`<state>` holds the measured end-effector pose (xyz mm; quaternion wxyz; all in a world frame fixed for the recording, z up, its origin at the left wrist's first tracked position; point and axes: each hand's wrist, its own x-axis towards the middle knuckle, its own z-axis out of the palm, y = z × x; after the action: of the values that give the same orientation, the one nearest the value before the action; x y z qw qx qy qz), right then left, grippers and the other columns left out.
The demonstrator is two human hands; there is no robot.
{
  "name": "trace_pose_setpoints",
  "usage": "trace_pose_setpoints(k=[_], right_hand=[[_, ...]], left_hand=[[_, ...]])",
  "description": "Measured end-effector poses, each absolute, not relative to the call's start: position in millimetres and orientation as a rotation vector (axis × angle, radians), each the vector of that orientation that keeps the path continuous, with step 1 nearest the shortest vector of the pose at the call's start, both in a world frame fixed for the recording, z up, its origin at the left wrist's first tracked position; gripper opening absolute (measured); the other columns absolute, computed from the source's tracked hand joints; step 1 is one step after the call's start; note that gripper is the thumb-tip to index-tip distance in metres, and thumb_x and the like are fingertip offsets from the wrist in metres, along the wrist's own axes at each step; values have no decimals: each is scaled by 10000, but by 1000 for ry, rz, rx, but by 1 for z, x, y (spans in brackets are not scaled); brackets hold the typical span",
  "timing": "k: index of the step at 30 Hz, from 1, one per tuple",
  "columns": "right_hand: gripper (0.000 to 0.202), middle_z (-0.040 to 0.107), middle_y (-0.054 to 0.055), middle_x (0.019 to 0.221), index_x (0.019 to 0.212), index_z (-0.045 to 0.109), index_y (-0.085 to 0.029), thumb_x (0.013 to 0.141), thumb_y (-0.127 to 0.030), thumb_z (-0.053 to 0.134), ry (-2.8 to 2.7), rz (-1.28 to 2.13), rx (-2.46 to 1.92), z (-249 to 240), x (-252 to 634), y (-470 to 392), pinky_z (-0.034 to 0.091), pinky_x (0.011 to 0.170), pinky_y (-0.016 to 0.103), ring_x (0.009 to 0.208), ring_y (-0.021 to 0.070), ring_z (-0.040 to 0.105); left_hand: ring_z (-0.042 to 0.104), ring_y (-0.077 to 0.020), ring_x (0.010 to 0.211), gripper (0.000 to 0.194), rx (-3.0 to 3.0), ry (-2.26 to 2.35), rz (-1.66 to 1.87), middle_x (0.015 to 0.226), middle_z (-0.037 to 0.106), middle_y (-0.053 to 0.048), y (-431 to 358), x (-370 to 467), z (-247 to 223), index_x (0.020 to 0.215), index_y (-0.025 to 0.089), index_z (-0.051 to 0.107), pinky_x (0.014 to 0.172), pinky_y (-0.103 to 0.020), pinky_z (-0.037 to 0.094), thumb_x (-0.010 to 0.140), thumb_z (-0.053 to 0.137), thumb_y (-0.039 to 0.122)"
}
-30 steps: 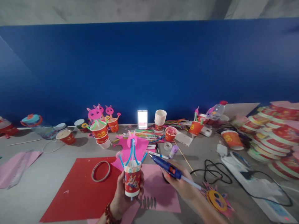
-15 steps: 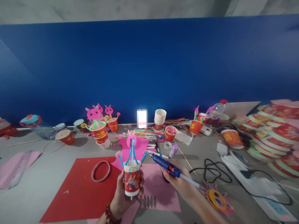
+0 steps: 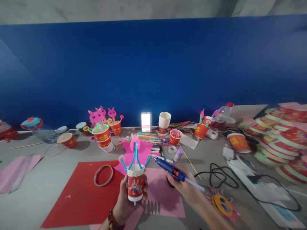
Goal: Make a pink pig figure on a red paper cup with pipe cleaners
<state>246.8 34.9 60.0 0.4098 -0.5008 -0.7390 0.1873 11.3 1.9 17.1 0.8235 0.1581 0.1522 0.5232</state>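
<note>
A red patterned paper cup (image 3: 135, 185) is upright in my left hand (image 3: 124, 196), whose fingers wrap round its side. Blue straws (image 3: 132, 159) rise out of the cup, topped by a pink paper head with ears (image 3: 136, 145). Two more straws lean outward, each tipped with a pink paper disc. My right hand (image 3: 183, 182) grips a blue hot glue gun (image 3: 170, 168) with a clear glue stick (image 3: 194, 184) at its back. The gun's nozzle is at the disc on the cup's right-hand straw; whether they touch I cannot tell.
Red paper (image 3: 81, 195) and pink paper (image 3: 165, 191) lie under my hands, with a tape ring (image 3: 103, 175) on the red sheet. Decorated cups (image 3: 102, 135) stand behind. At right are a black cord (image 3: 216, 175), a power strip (image 3: 275, 207) and piled paper cups (image 3: 285, 140).
</note>
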Motion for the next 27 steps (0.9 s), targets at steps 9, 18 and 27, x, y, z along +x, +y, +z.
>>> trace_pose_setpoints(k=[9,18,27], right_hand=[[176,767,91,854,938,682,-201,845,-317,587,-1837,479,-1239,60,247,33,579,647,312,717,249,722],[161,739,73,793,911,668,-187,848,-289,561,-1902,530,-1233,61,246,34,571,690,304,709,226,698],[149,728,74,819,917,655,-189,859,-275,549,-1913,549,-1251,62,245,33,557,695,305,722,223,688]], left_hand=[[637,-179,671,523,303,308,1130,855,701,-116,3,12,16,1064,72,697,520,-243,489,864,579,540],[643,-191,687,499,304,290,1140,878,706,-119,4,11,16,1068,71,692,523,-252,492,868,582,514],[644,-189,688,497,298,293,1134,874,709,-126,3,11,14,1046,63,704,532,-251,496,859,599,512]])
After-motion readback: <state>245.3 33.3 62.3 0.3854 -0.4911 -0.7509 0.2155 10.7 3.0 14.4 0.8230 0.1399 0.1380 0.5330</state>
